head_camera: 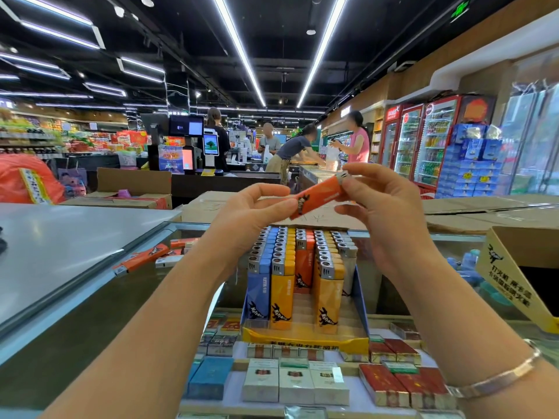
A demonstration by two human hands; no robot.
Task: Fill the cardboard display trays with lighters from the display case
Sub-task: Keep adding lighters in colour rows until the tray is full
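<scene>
Well, I held one orange lighter (317, 196) up over the display tray (305, 338), my left hand (254, 216) pinching its bottom end and my right hand (381, 204) pinching the metal top. Below, rows of blue, yellow and orange lighters (298, 267) stood upright in the tray on the glass counter (423, 297).

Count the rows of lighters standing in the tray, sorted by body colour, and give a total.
Blue row: 1
Yellow rows: 2
Orange row: 1
Rightmost row, body colour mostly hidden: 1
Total: 5 rows in the tray
Not counted: the orange lighter held above the tray.
</scene>
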